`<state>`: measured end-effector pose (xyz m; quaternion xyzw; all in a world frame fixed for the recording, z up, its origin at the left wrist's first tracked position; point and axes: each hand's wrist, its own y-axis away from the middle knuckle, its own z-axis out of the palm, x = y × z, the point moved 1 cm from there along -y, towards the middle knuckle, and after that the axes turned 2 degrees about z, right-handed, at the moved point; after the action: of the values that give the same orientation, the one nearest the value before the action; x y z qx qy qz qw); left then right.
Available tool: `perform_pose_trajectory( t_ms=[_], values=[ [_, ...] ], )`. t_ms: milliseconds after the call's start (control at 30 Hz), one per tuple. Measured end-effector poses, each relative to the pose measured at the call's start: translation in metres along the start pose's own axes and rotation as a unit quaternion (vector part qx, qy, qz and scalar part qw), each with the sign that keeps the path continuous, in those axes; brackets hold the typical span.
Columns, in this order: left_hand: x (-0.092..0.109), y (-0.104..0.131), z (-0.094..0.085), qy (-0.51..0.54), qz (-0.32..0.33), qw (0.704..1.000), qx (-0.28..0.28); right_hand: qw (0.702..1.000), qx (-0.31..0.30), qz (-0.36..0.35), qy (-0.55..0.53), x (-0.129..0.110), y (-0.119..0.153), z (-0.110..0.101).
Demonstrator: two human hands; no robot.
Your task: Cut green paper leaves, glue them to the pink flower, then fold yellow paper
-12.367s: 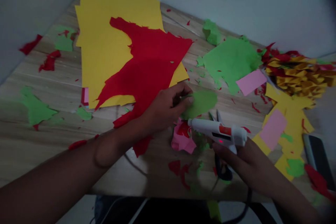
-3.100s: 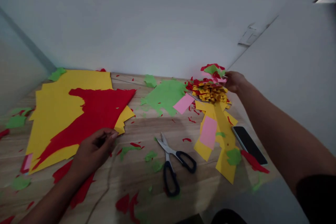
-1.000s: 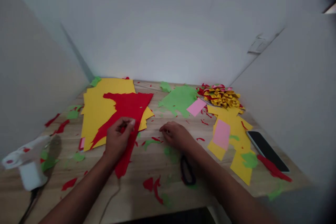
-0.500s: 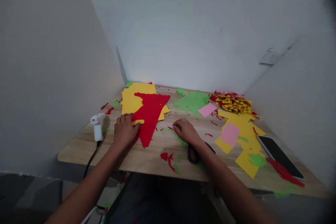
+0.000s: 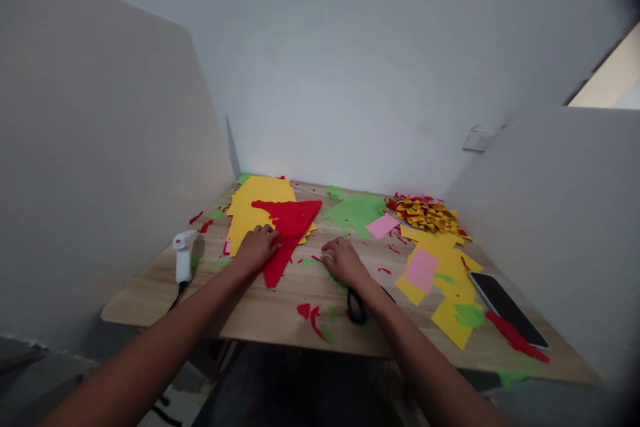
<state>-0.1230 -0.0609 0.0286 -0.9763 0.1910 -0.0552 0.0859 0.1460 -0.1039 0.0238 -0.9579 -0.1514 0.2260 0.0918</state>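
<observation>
My left hand (image 5: 257, 247) lies on the left edge of a red sheet (image 5: 290, 230), fingers stretched forward and thumb apart. The sheet has a ragged left side and narrows to a tip towards me. Partly beneath it is a stack of yellow sheets (image 5: 267, 189). To the right, my right hand (image 5: 345, 260) rests on the table with its fingers curled together. A small pale spot shows at its fingertips, too small to name. Black-handled scissors (image 5: 355, 307) lie partly hidden under my right forearm.
A white corded hand tool (image 5: 183, 260) stands at left. Green sheets (image 5: 357, 211), pink pieces (image 5: 423, 269) and yellow cut-outs (image 5: 453, 273) lie across the right. A heap of folded yellow and red pieces (image 5: 427, 215) sits at back right, a phone (image 5: 507, 307) nearer. Scraps litter the wooden table (image 5: 240, 317).
The view has tilted up and turned right. My left hand has moved further onto the red sheet, and the yellow bit beside its thumb no longer shows. My right hand stays curled.
</observation>
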Motion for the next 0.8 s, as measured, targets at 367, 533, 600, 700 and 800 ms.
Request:
perform_pose_trajectory(
  t_ms=[367, 533, 600, 700, 800],
  values=[
    [0.015, -0.042, -0.063, 0.336, 0.089, 0.931, 0.109, 0.981, 0.129, -0.074, -0.122, -0.028, -0.088, 0.008],
    [0.011, -0.044, -0.059, 0.314, 0.053, 0.921, 0.226, 0.955, 0.202, -0.045, -0.215, -0.031, -0.127, -0.006],
    [0.001, -0.037, -0.04, 0.254, 0.019, 0.949, 0.184, 0.92, 0.294, 0.012, -0.26, -0.021, -0.142, -0.023],
    [-0.012, -0.024, -0.008, 0.138, -0.005, 0.99, 0.038, 0.844, 0.418, -0.023, -0.334, -0.002, -0.157, -0.054],
    [-0.016, -0.014, 0.013, 0.059, -0.017, 0.996, -0.057, 0.784, 0.508, -0.064, -0.351, 0.017, -0.162, -0.075]
  ],
)
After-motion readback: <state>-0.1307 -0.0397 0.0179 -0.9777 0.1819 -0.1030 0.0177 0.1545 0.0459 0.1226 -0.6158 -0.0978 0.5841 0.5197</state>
